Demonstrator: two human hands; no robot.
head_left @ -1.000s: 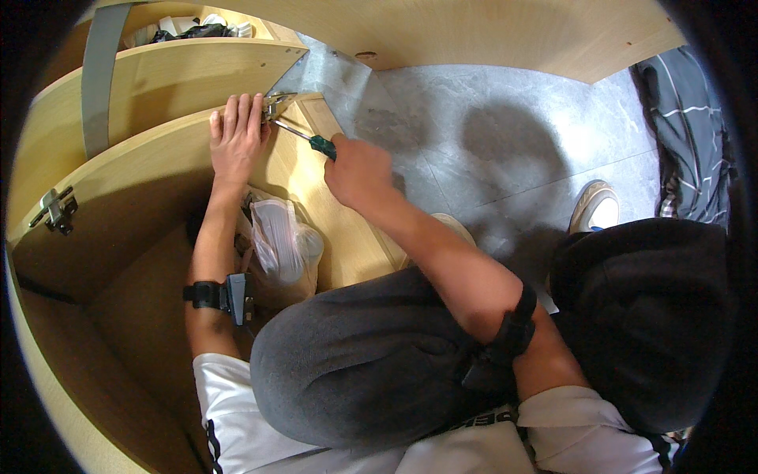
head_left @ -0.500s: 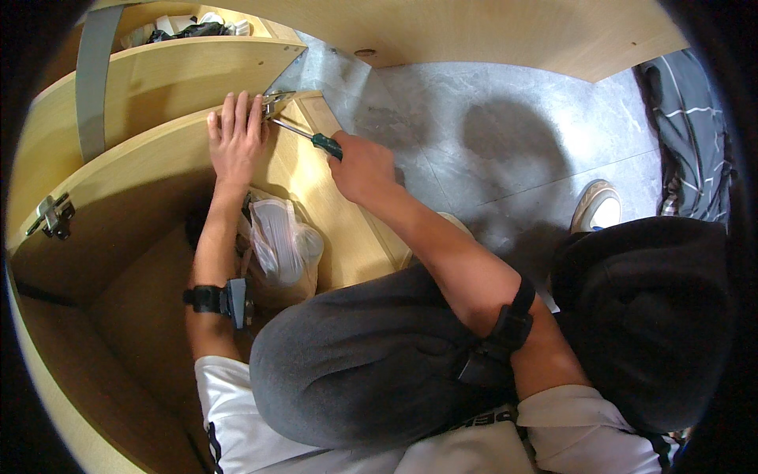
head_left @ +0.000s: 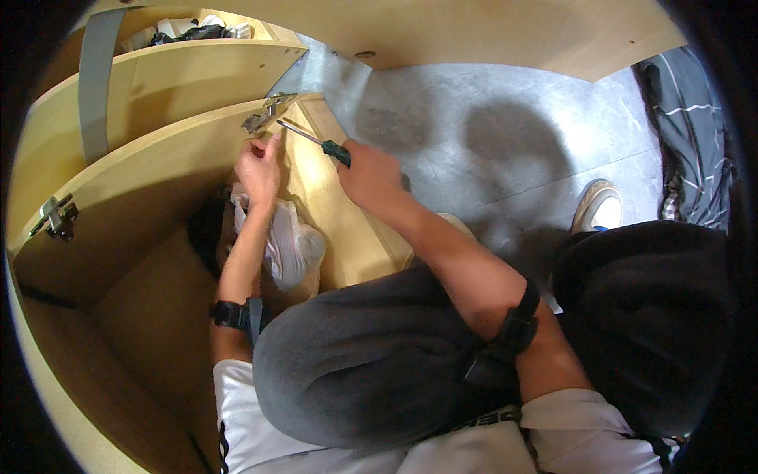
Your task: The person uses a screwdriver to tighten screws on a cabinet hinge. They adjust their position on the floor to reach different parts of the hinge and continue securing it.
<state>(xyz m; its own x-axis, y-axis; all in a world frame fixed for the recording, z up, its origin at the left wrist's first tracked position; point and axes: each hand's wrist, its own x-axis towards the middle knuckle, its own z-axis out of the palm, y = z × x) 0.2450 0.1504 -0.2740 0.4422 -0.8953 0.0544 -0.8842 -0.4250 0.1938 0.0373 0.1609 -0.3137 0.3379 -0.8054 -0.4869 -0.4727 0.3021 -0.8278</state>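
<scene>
Head view, everything placed from the metal hinge (head_left: 264, 117) at the top edge of the light wooden panel (head_left: 166, 170): right hand (head_left: 369, 170) just right of it, closed around the green handle of a screwdriver (head_left: 316, 141); shaft slanting up-left, tip just short of the hinge, seemingly not seated on a screw; left hand (head_left: 257, 167) directly below, fingers curled, pinching something too small to tell; white plastic bag (head_left: 288, 241) lower still; second hinge (head_left: 54, 215) well left, already mounted; judging by this, fixing of the near hinge unfinished, driving left to do.
</scene>
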